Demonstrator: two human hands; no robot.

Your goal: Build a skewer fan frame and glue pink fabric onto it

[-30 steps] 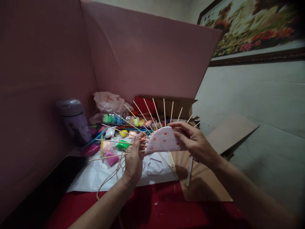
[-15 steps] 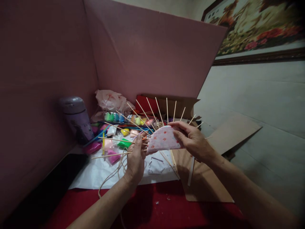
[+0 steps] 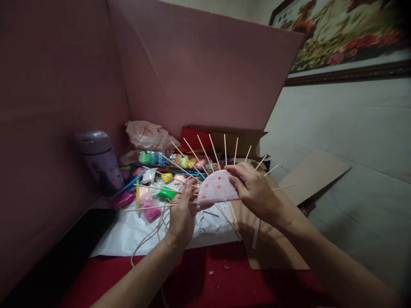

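Between my hands is a half-round piece (image 3: pixel 218 187) covered in pale pink cloth with small red flowers. Thin wooden sticks (image 3: pixel 212 147) fan out from its curved edge like rays. My left hand (image 3: pixel 182 214) is closed at its left end, thumb up among the lowest sticks. Over the right part of the piece, my right hand (image 3: pixel 252 186) grips with thumb on the near face and fingers along the curved top edge. The right end of the piece is hidden behind that hand. A length of twine (image 3: pixel 150 235) hangs below my left hand.
Bagged coloured clay (image 3: pixel 167 193) lies on white paper (image 3: pixel 112 239), with a purple bottle (image 3: pixel 100 160) to the left. A dark flat object (image 3: pixel 93 233) sits at front left. Brown cardboard (image 3: pixel 272 252) and a white strip (image 3: pixel 256 234) lie right, loose sticks (image 3: pixel 228 218) below the piece.
My right hand has shifted slightly left along the piece, and the fan has turned a little, its right sticks reaching further out. My left hand keeps its hold.
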